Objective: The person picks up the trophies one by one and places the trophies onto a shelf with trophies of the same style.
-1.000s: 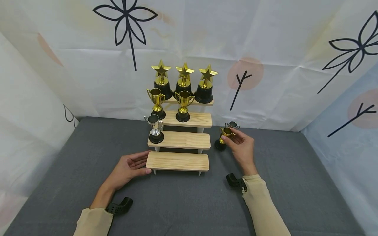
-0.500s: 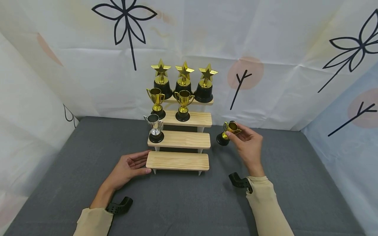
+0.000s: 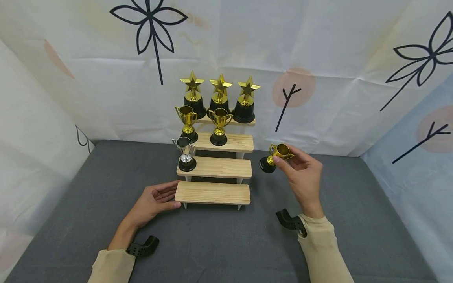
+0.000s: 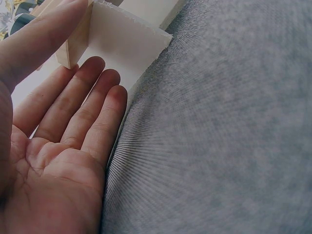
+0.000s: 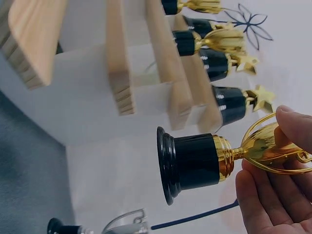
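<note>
My right hand point(image 3: 302, 175) pinches a small gold trophy cup point(image 3: 279, 152) by its bowl, to the right of a stepped wooden stand point(image 3: 212, 193). In the right wrist view the cup's black base point(image 5: 192, 163) points toward the stand's steps. My left hand point(image 3: 154, 204) lies at the left end of the lowest step. Its fingers are straight, with the fingertips point(image 4: 114, 95) against the stand's white side support point(image 4: 126, 41) in the left wrist view. A silver trophy cup point(image 3: 186, 154) stands at the left of the second step from the bottom.
Two gold cups, left point(image 3: 188, 124) and middle point(image 3: 219, 127), stand on the third step. Three star trophies point(image 3: 244, 100) line the top step. Another silver cup point(image 5: 127, 226) appears low in the right wrist view. A pale printed cloth point(image 3: 339, 118) hangs behind the grey table point(image 3: 226, 247).
My right hand has moved right and slightly up with the gold trophy cup, now tilted. The silver cup behind it has become hidden in the head view. My left hand has stayed still.
</note>
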`<state>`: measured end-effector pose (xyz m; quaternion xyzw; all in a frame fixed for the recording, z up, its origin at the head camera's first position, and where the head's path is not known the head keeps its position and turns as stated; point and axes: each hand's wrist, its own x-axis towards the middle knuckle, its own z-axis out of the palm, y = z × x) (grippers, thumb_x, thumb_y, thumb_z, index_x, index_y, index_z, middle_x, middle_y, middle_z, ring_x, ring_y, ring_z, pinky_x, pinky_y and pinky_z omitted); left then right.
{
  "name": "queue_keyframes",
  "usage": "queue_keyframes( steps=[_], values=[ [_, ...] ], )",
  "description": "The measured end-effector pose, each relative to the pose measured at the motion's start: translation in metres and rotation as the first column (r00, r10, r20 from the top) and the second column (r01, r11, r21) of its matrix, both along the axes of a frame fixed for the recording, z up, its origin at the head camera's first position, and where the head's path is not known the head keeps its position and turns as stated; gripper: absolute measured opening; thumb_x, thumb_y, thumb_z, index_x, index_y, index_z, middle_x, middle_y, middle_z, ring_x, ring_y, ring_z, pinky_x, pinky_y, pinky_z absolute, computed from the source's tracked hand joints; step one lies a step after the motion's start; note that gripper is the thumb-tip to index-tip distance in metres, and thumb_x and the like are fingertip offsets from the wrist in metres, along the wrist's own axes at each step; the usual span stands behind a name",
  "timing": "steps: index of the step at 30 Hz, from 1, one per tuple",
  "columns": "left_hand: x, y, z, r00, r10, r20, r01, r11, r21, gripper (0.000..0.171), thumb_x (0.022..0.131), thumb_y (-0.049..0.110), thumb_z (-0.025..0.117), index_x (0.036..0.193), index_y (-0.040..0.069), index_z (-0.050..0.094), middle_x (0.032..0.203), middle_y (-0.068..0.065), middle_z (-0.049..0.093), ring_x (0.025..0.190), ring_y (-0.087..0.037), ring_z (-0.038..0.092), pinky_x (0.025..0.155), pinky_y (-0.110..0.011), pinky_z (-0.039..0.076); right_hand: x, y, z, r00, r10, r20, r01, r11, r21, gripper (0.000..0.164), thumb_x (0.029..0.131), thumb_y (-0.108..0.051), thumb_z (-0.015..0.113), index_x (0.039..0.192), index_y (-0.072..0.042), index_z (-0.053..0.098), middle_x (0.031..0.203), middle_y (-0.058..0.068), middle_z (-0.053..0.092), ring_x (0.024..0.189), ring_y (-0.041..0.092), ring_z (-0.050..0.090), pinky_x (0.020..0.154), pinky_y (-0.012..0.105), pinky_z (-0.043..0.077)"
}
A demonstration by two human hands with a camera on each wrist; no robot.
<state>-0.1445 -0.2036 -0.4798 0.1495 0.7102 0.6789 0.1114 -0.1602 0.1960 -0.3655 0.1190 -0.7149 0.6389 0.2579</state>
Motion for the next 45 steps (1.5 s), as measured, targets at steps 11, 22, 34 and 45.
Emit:
queue_keyframes(
  steps=[11, 22, 34, 45],
  values=[
    [0.0, 0.0, -0.001, 1.0, 0.002, -0.013, -0.002, 1.0, 0.006, 0.074, 0.084, -0.003, 0.081, 0.147, -0.012, 0.044, 0.143, -0.034, 0.049, 0.121, -0.007, 0.061, 0.101, -0.027, 0.053, 0.011, -0.004, 0.015, 0.994, 0.071, -0.083, -0.076, 0.995, -0.067, 0.042, 0.081, 0.018, 0.075, 0.122, 0.018, 0.064, 0.115, 0.013, 0.072, 0.105, 0.021, 0.071, 0.092, 0.027, 0.059],
    [0.0, 0.0, -0.002, 1.0, 0.01, -0.005, -0.01, 1.0, 0.004, 0.075, 0.083, -0.002, 0.082, 0.146, -0.013, 0.044, 0.143, -0.034, 0.049, 0.121, -0.008, 0.061, 0.102, -0.027, 0.052, 0.021, -0.011, 0.023, 0.983, 0.124, -0.136, -0.132, 0.99, -0.057, 0.044, 0.078, 0.024, 0.073, 0.121, 0.018, 0.065, 0.115, 0.015, 0.072, 0.104, 0.023, 0.071, 0.093, 0.03, 0.059],
    [0.0, -0.001, -0.002, 1.0, 0.006, 0.002, -0.006, 1.0, -0.001, 0.075, 0.083, -0.001, 0.082, 0.146, -0.012, 0.044, 0.143, -0.033, 0.049, 0.121, -0.008, 0.061, 0.102, -0.027, 0.052, 0.026, -0.017, 0.025, 0.981, 0.131, -0.144, -0.137, 0.99, -0.031, 0.046, 0.077, 0.024, 0.074, 0.121, 0.013, 0.067, 0.115, 0.017, 0.072, 0.105, 0.025, 0.07, 0.095, 0.034, 0.058],
    [-0.001, -0.001, -0.001, 1.0, 0.008, 0.002, -0.008, 1.0, -0.018, 0.074, 0.084, 0.002, 0.083, 0.147, -0.01, 0.045, 0.143, -0.031, 0.051, 0.122, -0.009, 0.061, 0.102, -0.026, 0.052, 0.025, -0.021, 0.027, 0.971, 0.148, -0.186, -0.157, 0.987, -0.034, 0.046, 0.075, 0.026, 0.073, 0.12, 0.019, 0.065, 0.114, 0.018, 0.072, 0.103, 0.025, 0.07, 0.095, 0.034, 0.058]
  ],
)
